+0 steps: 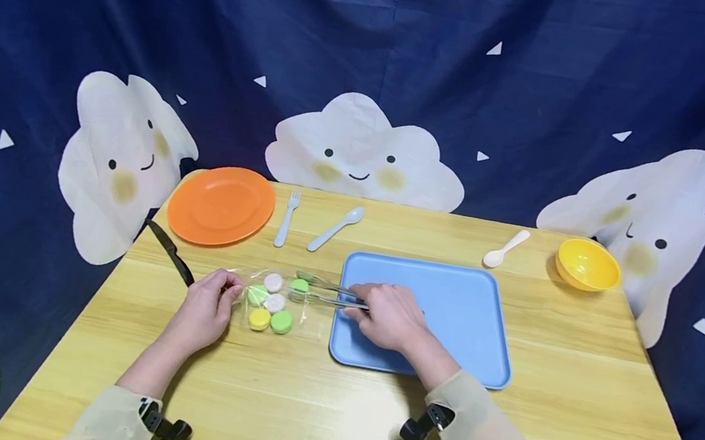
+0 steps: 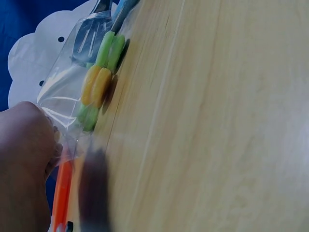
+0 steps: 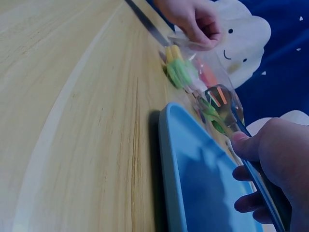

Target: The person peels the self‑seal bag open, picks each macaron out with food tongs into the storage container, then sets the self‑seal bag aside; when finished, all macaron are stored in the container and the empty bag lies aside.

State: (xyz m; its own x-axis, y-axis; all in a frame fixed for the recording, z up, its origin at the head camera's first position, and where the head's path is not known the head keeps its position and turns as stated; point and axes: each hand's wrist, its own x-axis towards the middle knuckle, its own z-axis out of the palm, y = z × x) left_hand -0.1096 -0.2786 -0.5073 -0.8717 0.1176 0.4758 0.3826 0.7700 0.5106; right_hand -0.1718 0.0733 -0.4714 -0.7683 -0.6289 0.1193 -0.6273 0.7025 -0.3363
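Note:
My left hand [image 1: 206, 311] pinches the left edge of a clear plastic bag [image 2: 63, 99] between thumb and fingers. Inside are several macarons: a yellow one [image 1: 259, 319], white ones [image 1: 273, 283] and green ones [image 1: 281, 321]. From the other side, my right hand [image 1: 389, 317] grips metal tongs [image 1: 336, 302] over the blue tray. Their slotted end [image 3: 220, 100] reaches into the right end of the bag, with its two tips on either side of a green macaron [image 1: 299, 285]. In the left wrist view the macarons appear edge-on, close over the wood.
A blue tray [image 1: 459, 325] lies under my right hand. Behind stand an orange plate [image 1: 221, 205], a pale fork [image 1: 287, 220], a pale blue spoon [image 1: 335, 229], a pinkish spoon [image 1: 505, 249] and a yellow bowl [image 1: 588, 265]. A black knife [image 1: 170, 251] lies beyond my left hand.

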